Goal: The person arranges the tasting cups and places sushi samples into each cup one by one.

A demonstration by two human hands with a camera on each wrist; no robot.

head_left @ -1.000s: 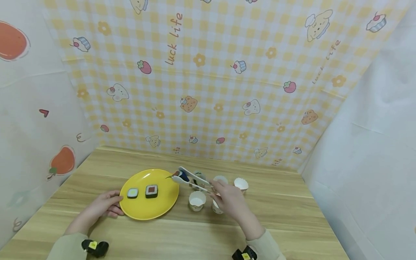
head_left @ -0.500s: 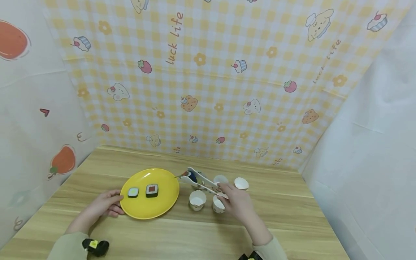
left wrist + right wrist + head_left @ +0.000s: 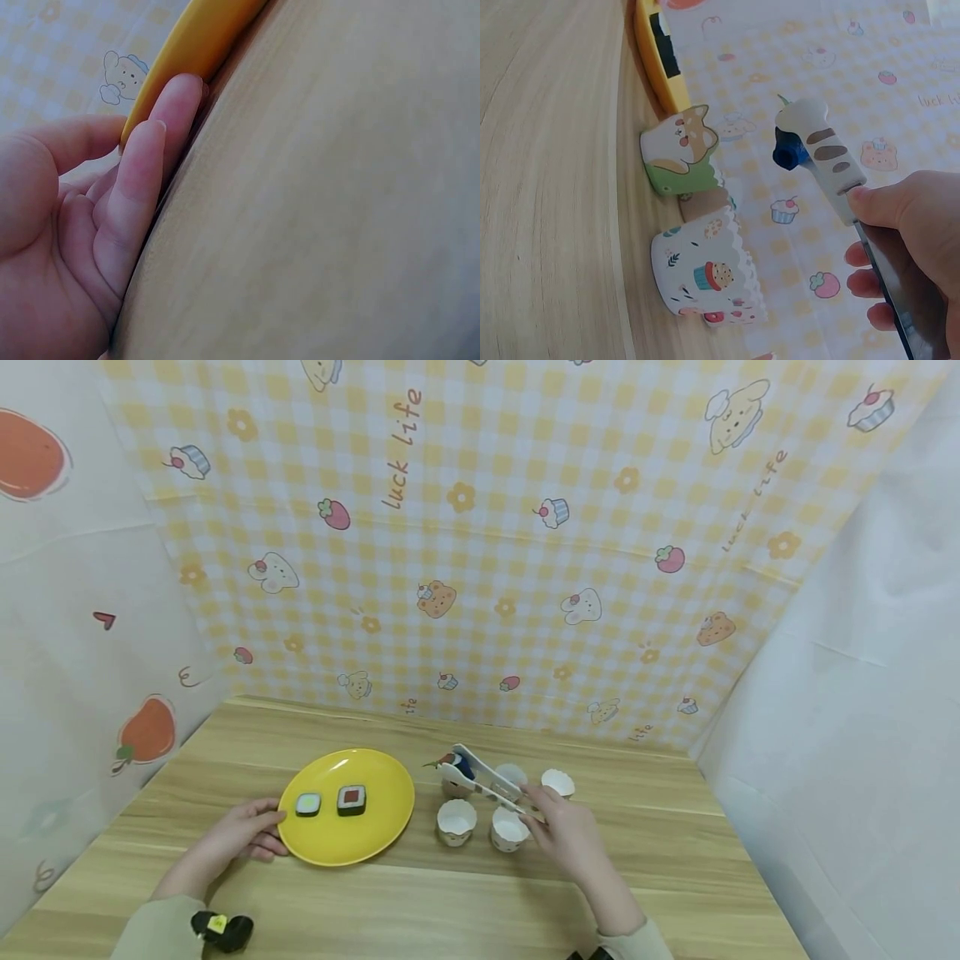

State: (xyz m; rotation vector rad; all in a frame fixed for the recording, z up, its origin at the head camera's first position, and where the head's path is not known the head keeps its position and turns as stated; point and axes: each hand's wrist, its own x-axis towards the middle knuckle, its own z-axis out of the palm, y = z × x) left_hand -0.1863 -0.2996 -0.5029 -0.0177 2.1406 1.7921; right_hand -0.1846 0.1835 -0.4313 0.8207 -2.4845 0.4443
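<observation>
At the left edge of a yellow plate (image 3: 345,847), my left hand (image 3: 243,832) pinches the rim, thumb above and fingers beneath in the left wrist view. Two sushi-like pieces lie on it, a small one (image 3: 307,804) and a larger one (image 3: 351,800). White tongs (image 3: 497,787) with paw-shaped tips (image 3: 805,115) are gripped by my right hand (image 3: 566,835). Between their tips is a dark blue item (image 3: 462,766) with a reddish, pointed end, held above the back left paper cup (image 3: 455,788).
More white paper cups stand to the right of the plate: front left (image 3: 456,823), front right (image 3: 510,831), back middle (image 3: 512,777) and back right (image 3: 557,782). A checked cloth (image 3: 495,635) hangs behind the wooden table (image 3: 360,910).
My right hand, the tongs and the dark blue item have moved right, from the plate's right edge to above the back left cup. My left hand has stayed at the plate.
</observation>
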